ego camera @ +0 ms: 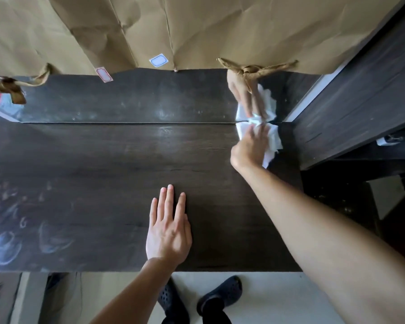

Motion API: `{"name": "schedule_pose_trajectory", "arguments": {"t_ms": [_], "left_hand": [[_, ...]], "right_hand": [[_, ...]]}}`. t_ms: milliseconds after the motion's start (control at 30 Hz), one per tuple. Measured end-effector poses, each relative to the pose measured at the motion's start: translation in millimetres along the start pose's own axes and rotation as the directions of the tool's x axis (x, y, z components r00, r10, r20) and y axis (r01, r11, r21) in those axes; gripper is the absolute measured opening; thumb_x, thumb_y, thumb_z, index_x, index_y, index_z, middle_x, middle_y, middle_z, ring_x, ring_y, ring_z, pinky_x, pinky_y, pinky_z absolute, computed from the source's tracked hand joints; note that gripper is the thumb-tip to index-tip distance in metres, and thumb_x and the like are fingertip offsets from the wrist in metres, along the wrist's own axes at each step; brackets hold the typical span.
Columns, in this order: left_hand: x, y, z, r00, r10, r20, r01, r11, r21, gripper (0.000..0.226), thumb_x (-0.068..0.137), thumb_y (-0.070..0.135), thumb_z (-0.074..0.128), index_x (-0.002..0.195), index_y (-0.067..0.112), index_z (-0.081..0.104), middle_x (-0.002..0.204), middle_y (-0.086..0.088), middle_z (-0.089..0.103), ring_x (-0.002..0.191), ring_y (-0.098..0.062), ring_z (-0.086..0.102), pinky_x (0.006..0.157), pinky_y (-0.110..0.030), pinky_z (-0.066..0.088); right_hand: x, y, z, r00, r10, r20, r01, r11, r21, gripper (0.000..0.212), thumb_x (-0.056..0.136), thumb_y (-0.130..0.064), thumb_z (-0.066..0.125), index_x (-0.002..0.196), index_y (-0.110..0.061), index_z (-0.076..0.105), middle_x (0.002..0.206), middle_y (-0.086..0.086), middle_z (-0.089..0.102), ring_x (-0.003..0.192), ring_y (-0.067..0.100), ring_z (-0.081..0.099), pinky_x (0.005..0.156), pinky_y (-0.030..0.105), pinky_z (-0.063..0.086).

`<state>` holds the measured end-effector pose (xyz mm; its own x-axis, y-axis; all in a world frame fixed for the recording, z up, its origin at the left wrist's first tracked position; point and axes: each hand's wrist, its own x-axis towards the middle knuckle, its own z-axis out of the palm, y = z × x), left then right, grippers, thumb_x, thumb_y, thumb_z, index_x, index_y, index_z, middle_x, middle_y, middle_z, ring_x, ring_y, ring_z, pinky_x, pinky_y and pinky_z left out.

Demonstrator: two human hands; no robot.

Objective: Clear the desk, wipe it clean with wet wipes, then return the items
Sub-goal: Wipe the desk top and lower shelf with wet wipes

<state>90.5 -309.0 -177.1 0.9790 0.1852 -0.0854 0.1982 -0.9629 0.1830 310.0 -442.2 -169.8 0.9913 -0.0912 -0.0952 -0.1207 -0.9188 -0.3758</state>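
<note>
While the head camera looks straight down, the dark wooden desk (103,160) fills most of the view; the left hand (168,228) lies flat on it close to its near edge, palm down, fingers straight and close together, holding nothing; the right hand (249,148) reaches to the desk's far right corner and rests on a crumpled white wet wipe (272,141), which lies on the desk right at the seam where the top meets a glossy back panel (126,99); motion blur hides whether the fingers curl round the wipe or press it flat, so I cannot tell; the panel mirrors both hand and wipe; pale damp streaks (7,244) mark the desk's near left end; above the desk's back panel hangs creased brown paper (197,31) bearing a blue-edged label (158,60) and a red-edged label (104,75); a dark cabinet (360,101) stands just beside the desk's right end; below the desk's near edge, two dark shoes (220,295) stand on a pale floor.
</note>
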Motion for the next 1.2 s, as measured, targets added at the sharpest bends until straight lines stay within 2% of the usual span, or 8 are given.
{"name": "schedule_pose_trajectory", "arguments": {"t_ms": [167,367,567,733,800,967,1133,1200], "left_hand": [[-0.1,0.3,-0.7,1.0,-0.001,-0.004,0.001,1.0,-0.007,0.051,0.092,0.024,0.03,0.139,0.007,0.043,0.151,-0.02,0.028,0.144,-0.032,0.016,0.116,-0.046,0.015],[-0.2,-0.9,0.0,1.0,0.002,0.005,-0.002,1.0,-0.005,0.051,0.093,0.025,0.031,0.14,0.008,0.04,0.152,-0.02,0.027,0.144,-0.032,0.015,0.116,-0.047,0.014],[-0.5,-0.1,-2.8,1.0,0.006,0.01,-0.006,1.0,-0.025,0.052,0.092,0.025,0.029,0.139,0.006,0.043,0.151,-0.022,0.029,0.143,-0.034,0.017,0.117,-0.046,0.013],[0.5,0.3,-1.5,1.0,0.003,0.006,-0.003,1.0,-0.018,0.052,0.092,0.024,0.03,0.139,0.007,0.041,0.151,-0.021,0.028,0.144,-0.033,0.017,0.116,-0.047,0.014],[0.3,0.0,-1.4,1.0,0.005,0.011,-0.005,1.0,-0.013,0.052,0.092,0.024,0.028,0.14,0.007,0.041,0.151,-0.021,0.028,0.144,-0.033,0.016,0.116,-0.047,0.014],[0.7,-0.4,-3.1,1.0,0.006,0.029,-0.006,1.0,-0.007,0.052,0.093,0.026,0.027,0.14,0.007,0.041,0.152,-0.021,0.026,0.144,-0.033,0.015,0.116,-0.047,0.015],[0.9,-0.3,-2.0,1.0,0.009,0.018,-0.009,1.0,-0.016,0.052,0.093,0.025,0.027,0.14,0.006,0.041,0.151,-0.022,0.027,0.144,-0.033,0.016,0.116,-0.047,0.014],[1.2,-0.2,-2.0,1.0,0.011,0.02,-0.01,1.0,-0.018,0.052,0.092,0.024,0.029,0.14,0.006,0.042,0.151,-0.022,0.027,0.144,-0.033,0.016,0.116,-0.047,0.015]], "right_hand": [[-7.6,17.1,6.1,0.801,-0.581,0.142,0.562,0.813,0.155,0.056,0.077,0.015,0.047,0.132,0.004,0.048,0.142,0.022,0.042,0.138,0.034,0.031,0.116,0.031,0.014],[-0.6,93.1,-16.7,0.93,-0.367,-0.01,0.367,0.93,0.016,0.048,0.087,0.003,0.036,0.133,0.0,0.049,0.143,0.019,0.044,0.137,0.035,0.034,0.116,0.04,0.02],[-71.9,93.6,-7.7,0.606,-0.778,0.165,0.777,0.624,0.087,0.053,0.085,0.008,0.04,0.136,-0.005,0.045,0.146,0.009,0.038,0.139,0.022,0.03,0.118,0.029,0.012],[0.5,87.0,-14.4,0.931,-0.362,0.041,0.363,0.931,-0.025,0.054,0.084,0.006,0.038,0.137,0.007,0.038,0.146,0.025,0.036,0.138,0.038,0.03,0.115,0.047,0.022],[-35.2,71.3,-1.8,0.908,-0.418,0.041,0.418,0.908,0.004,0.054,0.083,0.002,0.034,0.136,0.008,0.038,0.144,0.027,0.037,0.137,0.04,0.031,0.114,0.048,0.023],[-91.0,102.1,-8.7,0.628,-0.752,0.198,0.759,0.649,0.059,0.053,0.09,0.001,0.037,0.143,-0.007,0.035,0.152,0.008,0.029,0.143,0.02,0.023,0.118,0.036,0.015],[-18.0,92.9,-12.3,0.939,-0.343,0.03,0.343,0.939,-0.019,0.053,0.084,0.004,0.037,0.137,0.007,0.038,0.145,0.028,0.035,0.137,0.041,0.03,0.114,0.048,0.023],[-28.6,57.4,1.8,0.943,-0.331,0.036,0.331,0.943,0.01,0.054,0.083,0.004,0.04,0.137,0.002,0.041,0.146,0.026,0.034,0.138,0.04,0.027,0.114,0.048,0.02]]}}
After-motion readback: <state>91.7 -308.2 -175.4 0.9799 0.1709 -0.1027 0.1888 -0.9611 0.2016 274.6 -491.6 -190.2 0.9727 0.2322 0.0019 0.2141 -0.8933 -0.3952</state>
